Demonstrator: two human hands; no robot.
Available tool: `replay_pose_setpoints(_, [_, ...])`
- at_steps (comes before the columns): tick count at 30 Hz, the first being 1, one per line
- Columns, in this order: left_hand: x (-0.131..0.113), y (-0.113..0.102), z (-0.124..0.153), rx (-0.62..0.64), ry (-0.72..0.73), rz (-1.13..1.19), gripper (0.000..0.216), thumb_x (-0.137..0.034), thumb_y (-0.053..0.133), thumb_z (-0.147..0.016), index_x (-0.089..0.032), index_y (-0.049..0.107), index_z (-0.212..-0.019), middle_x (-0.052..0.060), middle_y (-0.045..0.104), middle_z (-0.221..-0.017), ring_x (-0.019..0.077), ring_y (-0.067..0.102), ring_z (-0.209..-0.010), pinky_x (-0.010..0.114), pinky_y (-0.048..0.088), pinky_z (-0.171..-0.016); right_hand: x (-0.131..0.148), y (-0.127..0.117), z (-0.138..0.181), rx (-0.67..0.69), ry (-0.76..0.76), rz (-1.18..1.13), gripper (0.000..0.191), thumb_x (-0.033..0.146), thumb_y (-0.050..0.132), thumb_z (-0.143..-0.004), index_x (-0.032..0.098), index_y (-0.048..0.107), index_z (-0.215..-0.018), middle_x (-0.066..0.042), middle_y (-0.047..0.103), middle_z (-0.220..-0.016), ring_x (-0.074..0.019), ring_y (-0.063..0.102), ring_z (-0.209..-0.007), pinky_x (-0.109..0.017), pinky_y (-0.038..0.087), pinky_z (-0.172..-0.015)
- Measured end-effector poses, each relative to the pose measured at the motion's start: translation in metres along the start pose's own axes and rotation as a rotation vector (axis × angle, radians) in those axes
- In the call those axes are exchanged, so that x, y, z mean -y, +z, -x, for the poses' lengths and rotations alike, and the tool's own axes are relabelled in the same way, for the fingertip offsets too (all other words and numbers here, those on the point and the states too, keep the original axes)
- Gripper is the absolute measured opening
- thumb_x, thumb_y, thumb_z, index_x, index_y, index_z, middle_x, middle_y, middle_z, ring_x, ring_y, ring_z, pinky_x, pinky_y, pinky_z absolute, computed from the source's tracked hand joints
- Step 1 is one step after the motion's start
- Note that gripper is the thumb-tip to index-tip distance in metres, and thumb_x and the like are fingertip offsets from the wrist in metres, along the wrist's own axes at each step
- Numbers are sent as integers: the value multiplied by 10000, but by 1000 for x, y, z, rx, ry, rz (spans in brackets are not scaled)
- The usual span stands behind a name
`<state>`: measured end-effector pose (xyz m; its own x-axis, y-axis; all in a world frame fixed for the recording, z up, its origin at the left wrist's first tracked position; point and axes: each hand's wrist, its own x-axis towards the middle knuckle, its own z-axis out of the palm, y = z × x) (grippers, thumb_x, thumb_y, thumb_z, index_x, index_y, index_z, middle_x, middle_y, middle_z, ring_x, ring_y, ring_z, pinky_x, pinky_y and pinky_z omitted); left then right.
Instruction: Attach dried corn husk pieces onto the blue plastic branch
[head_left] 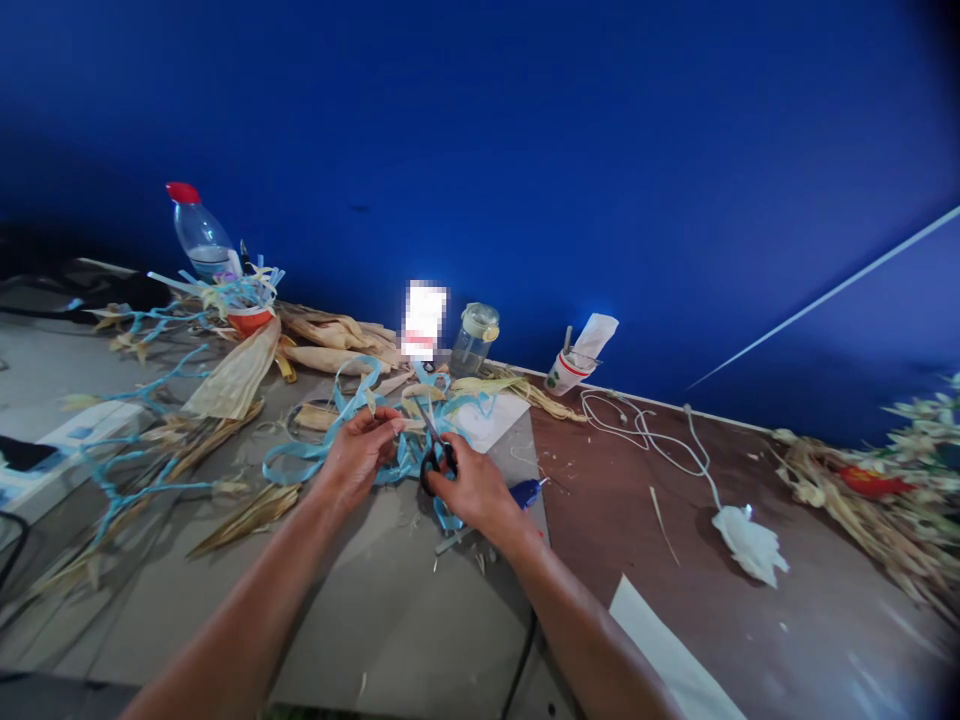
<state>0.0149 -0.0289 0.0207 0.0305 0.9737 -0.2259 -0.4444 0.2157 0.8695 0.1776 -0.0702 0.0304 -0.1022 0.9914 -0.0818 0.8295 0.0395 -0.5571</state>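
Observation:
My right hand (476,490) grips black-handled scissors (435,452), the blades pointing up and away toward a light blue ribbon-like strip (352,385). My left hand (360,450) pinches a piece of that blue strip together with a bit of pale dried husk just left of the blades. The blue strip loops around both hands on a grey board (390,600). A blue glue gun (526,492) lies just right of my right hand.
Dried corn husks (236,375) and blue twisted stems (127,490) cover the left side. A water bottle (196,232), a glass jar (474,338) and a paper cup (564,372) stand by the blue wall. A white cord (660,445) crosses the brown table; dried flowers (885,500) lie right.

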Motion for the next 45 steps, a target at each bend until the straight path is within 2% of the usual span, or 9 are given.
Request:
replay_pose_setpoints(5, [1, 6, 4, 12, 0, -33, 278, -267, 798, -546, -154, 595, -699, -59, 518, -538, 32, 363, -415, 170, 261, -410, 8, -5, 6, 129, -35, 272, 397, 444, 481, -866, 175, 560, -1147, -124, 696, -1011, -260, 644, -952, -308, 416, -755])
replay_pose_setpoints(8, [4, 8, 5, 28, -4, -56, 264, -268, 789, -550, -156, 585, -676, -65, 488, -516, 30, 341, -406, 169, 251, -408, 12, -6, 8, 154, -25, 402, 366, 415, 418, -908, 176, 559, -1146, -148, 700, -996, -274, 656, -926, -332, 425, -742])
replay_pose_setpoints(12, [10, 8, 4, 35, 6, -124, 232, -284, 761, -582, -157, 577, -646, -73, 428, -488, 29, 312, -396, 170, 228, -402, 11, -4, 8, 178, -112, 490, 331, 384, 409, -925, 178, 577, -1123, -145, 702, -979, -260, 662, -908, -341, 435, -768])
replay_pose_setpoints(17, [12, 8, 5, 42, 14, -158, 235, -300, 746, -608, -160, 562, -650, -68, 410, -505, 34, 306, -410, 176, 219, -406, 8, -5, 7, 150, -159, 521, 337, 372, 359, -950, 179, 598, -1088, -145, 702, -952, -255, 667, -901, -332, 444, -754])
replay_pose_setpoints(22, [15, 7, 3, 72, 88, -244, 253, -338, 733, -630, -168, 546, -636, -70, 386, -488, 51, 311, -423, 188, 219, -414, 7, -6, 8, 158, -176, 496, 313, 307, 367, -944, 188, 549, -1170, -130, 715, -910, -252, 681, -834, -311, 443, -677])
replay_pose_setpoints(26, [18, 4, 1, 66, 114, -284, 247, -347, 730, -623, -165, 565, -646, -62, 423, -511, 58, 338, -437, 188, 254, -423, 5, -2, 6, 151, -203, 502, 286, 281, 368, -936, 171, 610, -1041, -129, 713, -891, -248, 681, -829, -295, 440, -672])
replay_pose_setpoints(30, [20, 4, 0, 46, 113, -266, 232, -335, 729, -620, -161, 580, -658, -42, 483, -560, 62, 369, -458, 188, 278, -436, 4, 1, 4, 137, -261, 502, 271, 261, 377, -927, 172, 612, -1030, -122, 710, -911, -247, 678, -812, -302, 438, -656])
replay_pose_setpoints(35, [19, 4, 0, 55, 150, -293, 196, -311, 720, -617, -163, 596, -650, -46, 462, -524, 71, 361, -455, 195, 268, -439, 7, -2, 6, 169, -275, 497, 273, 341, 437, -911, 178, 599, -1058, -116, 709, -924, -244, 673, -835, -292, 441, -662])
replay_pose_setpoints(45, [9, 10, 5, 33, 182, -384, 138, -274, 703, -594, -167, 616, -606, -45, 460, -492, 82, 369, -454, 205, 268, -440, 6, -1, 2, 198, -250, 531, 290, 299, 390, -931, 181, 636, -1030, -120, 704, -940, -242, 666, -873, -297, 442, -713])
